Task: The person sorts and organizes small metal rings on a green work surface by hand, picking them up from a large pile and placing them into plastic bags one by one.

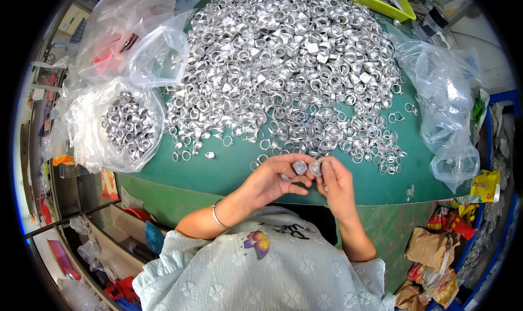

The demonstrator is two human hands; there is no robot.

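Note:
Just in front of my body, above the table's near edge, my two hands meet fingertip to fingertip. In my left hand (269, 178), thumb and fingers curl round a silver-coloured ring (299, 167) with a broad flat top. Pinched in my right hand (338, 183) is another silver ring (315, 168), its wide face close beside the first one. A bit of grey metal also shows under my left fingers, too hidden to name. Right beyond my fingertips begins a large heap of silver-coloured metal rings (289, 55), with loose ones scattered along its near side.
The heap spreads over a green table (218, 175). At left stands a clear plastic bag (90, 142) of rings, with more plastic bags (136, 17) behind. Clear bags (444, 98) lie at right. A yellow-green tray (376, 3) sits at the far right.

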